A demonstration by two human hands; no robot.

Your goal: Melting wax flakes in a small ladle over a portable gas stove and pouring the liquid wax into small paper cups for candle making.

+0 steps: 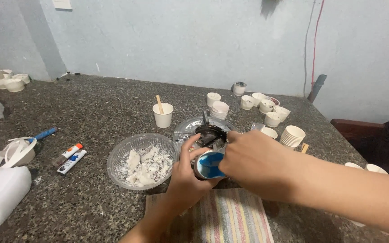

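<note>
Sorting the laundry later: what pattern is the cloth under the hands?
The cloth has multicoloured lengthwise stripes, seen in the head view.

I have one view only, from the head camera: it looks down and forward across the stone counter [91,112] toward the pale wall [181,40], close above both hands.
</note>
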